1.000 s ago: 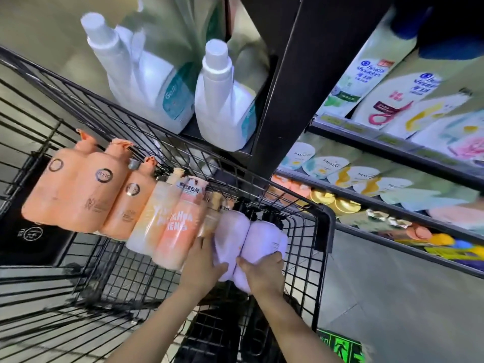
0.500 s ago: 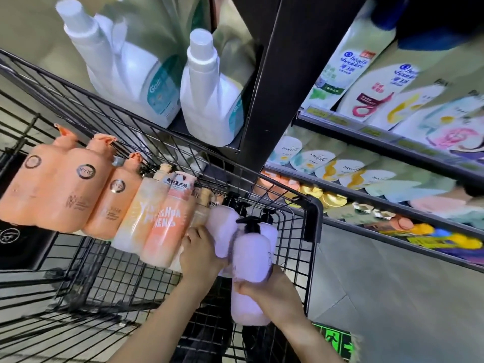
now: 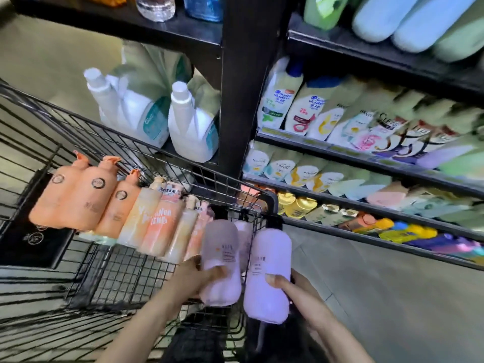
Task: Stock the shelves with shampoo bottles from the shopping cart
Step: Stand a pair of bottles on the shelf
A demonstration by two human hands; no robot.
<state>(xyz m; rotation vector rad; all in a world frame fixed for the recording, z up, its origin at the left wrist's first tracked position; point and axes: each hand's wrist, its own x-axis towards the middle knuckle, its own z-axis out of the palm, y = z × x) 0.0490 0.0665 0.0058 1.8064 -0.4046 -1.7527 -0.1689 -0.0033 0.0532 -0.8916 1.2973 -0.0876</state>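
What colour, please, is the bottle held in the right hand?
Pale lilac with a black pump top, on the bottle in the right hand; head view.

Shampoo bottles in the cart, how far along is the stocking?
Done: the shelves on the right already hold rows of bottles, though who placed them can't be told. In hand: the left hand grips one lilac bottle, the right hand another. Left: a third lilac bottle behind them, plus the orange bottles and peach bottles lined up in the cart.
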